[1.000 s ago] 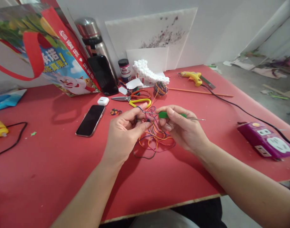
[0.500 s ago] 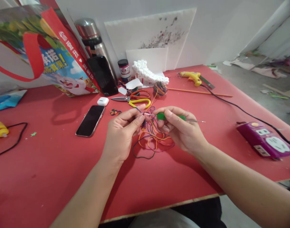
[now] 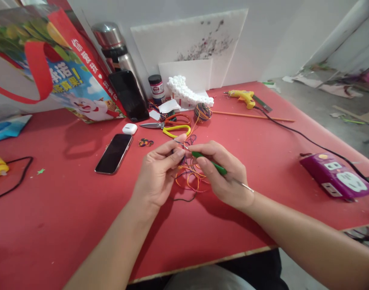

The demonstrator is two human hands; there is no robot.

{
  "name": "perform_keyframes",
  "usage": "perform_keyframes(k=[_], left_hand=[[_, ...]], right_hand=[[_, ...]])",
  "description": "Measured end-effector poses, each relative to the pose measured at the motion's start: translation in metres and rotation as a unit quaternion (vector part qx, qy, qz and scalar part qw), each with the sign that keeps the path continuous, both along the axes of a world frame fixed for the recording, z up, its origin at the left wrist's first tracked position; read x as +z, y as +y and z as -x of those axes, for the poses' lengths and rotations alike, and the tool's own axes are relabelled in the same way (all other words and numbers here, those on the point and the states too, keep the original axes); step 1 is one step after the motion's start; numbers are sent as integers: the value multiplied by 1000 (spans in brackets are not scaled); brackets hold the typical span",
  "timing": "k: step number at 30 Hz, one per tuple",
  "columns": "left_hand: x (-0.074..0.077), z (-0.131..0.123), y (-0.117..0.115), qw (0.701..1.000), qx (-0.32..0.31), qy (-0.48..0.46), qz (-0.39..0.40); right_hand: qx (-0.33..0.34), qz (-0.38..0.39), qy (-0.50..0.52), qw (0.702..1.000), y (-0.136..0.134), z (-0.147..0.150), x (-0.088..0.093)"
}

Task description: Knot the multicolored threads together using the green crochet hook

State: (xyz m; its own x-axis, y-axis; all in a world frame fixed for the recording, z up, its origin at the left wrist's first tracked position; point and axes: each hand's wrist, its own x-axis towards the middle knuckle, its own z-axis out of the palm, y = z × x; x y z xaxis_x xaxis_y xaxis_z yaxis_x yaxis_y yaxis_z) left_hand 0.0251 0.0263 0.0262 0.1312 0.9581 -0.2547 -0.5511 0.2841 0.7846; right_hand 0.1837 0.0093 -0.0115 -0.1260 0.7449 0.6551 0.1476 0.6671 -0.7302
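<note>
In my right hand (image 3: 225, 173) is a crochet hook with a green grip (image 3: 213, 163), its thin metal end sticking out toward my wrist. The hook's other tip meets the work at the fingers of my left hand (image 3: 160, 169). My left hand pinches a small dark piece of crocheted yarn (image 3: 182, 159), mostly covered by the fingers. Loose loops of multicoloured yarn (image 3: 188, 181) in orange, pink and dark tones lie on the table below both hands. One strand runs back to a yarn ball (image 3: 203, 112) behind them.
Yellow and orange-handled scissors (image 3: 176, 131) lie behind my hands. A phone (image 3: 114, 154), a white earbud case (image 3: 130, 129) and a small yarn piece (image 3: 146, 142) are on the left. A yellow glue gun (image 3: 243, 98) and a purple power strip (image 3: 335, 177) with cords occupy the right.
My right hand has shifted left and down, closer to my left hand. The crochet hook has tilted, its rear end now lower toward my wrist. My left hand keeps its pinch.
</note>
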Motion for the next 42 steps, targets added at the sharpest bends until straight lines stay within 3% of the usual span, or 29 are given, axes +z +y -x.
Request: perform_keyframes(k=[3, 8, 15, 25, 35, 39, 42], left_hand=[[7, 9, 3, 999, -35, 21, 21], [16, 18, 7, 997, -41, 39, 59], [17, 35, 12, 991, -111, 35, 64], [13, 39, 14, 972, -218, 59, 65], [15, 38, 12, 974, -213, 62, 53], [13, 36, 12, 974, -206, 80, 51], [13, 28, 8, 983, -159, 85, 32]], right_hand=[[38, 12, 12, 999, 4, -7, 4], [44, 11, 9, 999, 6, -13, 9], [96, 26, 0, 995, 10, -26, 23], [180, 168, 73, 966, 15, -44, 27], [148, 191, 89, 966, 14, -45, 30], [178, 229, 112, 950, 17, -47, 28], [184, 263, 154, 934, 17, -38, 24]])
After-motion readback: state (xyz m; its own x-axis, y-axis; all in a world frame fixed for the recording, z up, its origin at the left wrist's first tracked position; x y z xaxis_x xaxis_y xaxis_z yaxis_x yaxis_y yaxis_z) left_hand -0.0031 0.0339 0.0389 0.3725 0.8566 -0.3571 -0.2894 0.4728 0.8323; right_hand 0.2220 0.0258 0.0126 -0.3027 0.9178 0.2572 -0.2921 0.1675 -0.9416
